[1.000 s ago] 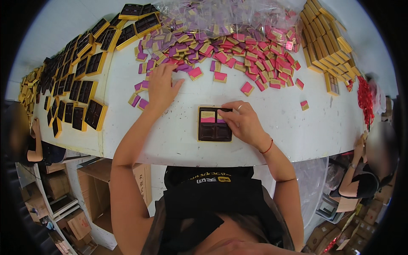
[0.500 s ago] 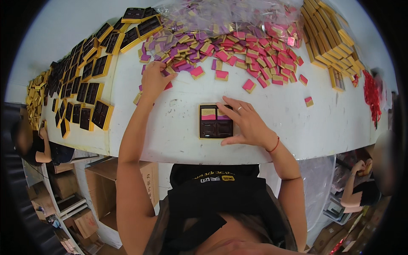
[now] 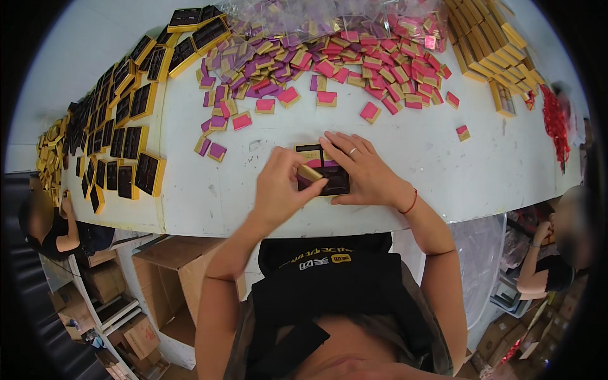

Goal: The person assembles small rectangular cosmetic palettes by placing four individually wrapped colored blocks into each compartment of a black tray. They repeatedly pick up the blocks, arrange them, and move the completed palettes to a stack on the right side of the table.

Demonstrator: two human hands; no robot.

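Fingers [image 3: 315, 188] of the left hand [image 3: 277, 188] pinch a wrapped sweet [image 3: 309, 173] over a box [image 3: 336, 184] at eight o'clock, the right hand's [image 3: 372, 172] outstretched at three o'clock.

Left hand [image 3: 278, 187]: pinches a small gold-faced piece [image 3: 310, 173], tilted over the tray's lower left compartment.
Right hand [image 3: 370, 168]: fingers extended, lying along the tray's right side and partly covering it.
Dark tray [image 3: 335, 183]: yellow-edged; wrapped pieces sit in both upper compartments.
Loose pile [image 3: 386, 73]: pink-and-gold and purple-and-gold pieces, partly beneath clear plastic [image 3: 304, 19].
Table left: many yellow-edged dark trays [image 3: 132, 142].
Table right: stacked yellow boxes [image 3: 484, 50], red strands [image 3: 555, 136] nearby.
Far sides: one person at each.
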